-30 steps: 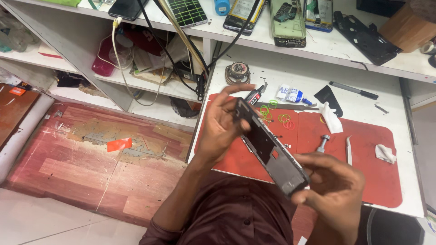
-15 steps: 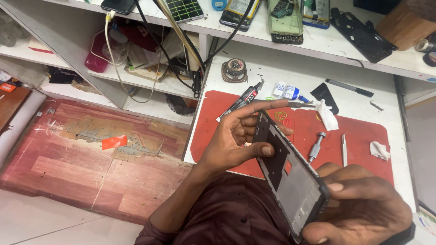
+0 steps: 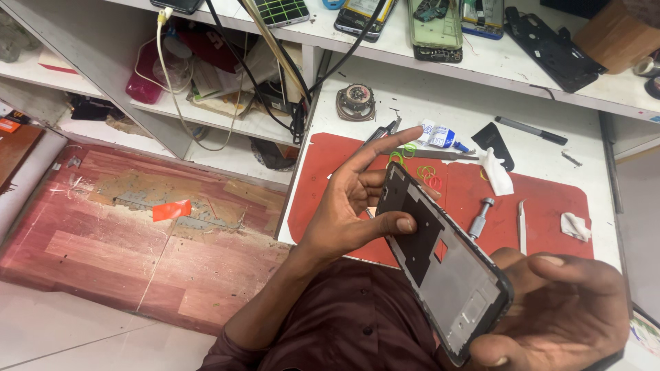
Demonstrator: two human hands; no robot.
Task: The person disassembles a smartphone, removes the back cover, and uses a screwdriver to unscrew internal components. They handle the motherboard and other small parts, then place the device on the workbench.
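A black phone frame (image 3: 443,264) with its inner metal plate showing is held between both hands above the red work mat (image 3: 543,196). My left hand (image 3: 361,199) grips its upper left edge, thumb pressed on the side and index finger stretched out over the top. My right hand (image 3: 557,309) cradles the lower end from below, thumb curled at the bottom corner. Coloured rubber bands (image 3: 423,170) lie on the mat just beyond the frame's top.
On the mat lie a metal screwdriver bit (image 3: 479,216), tweezers (image 3: 522,235) and white tissue scraps (image 3: 496,172). A small glue tube (image 3: 440,134), a pen (image 3: 531,130) and a round speaker (image 3: 355,101) sit on the white bench. Phones and parts line the shelf (image 3: 440,27); cables hang at left.
The phone frame has come closer to the camera and lower, with both hands following. My left index finger has straightened out over the frame's top.
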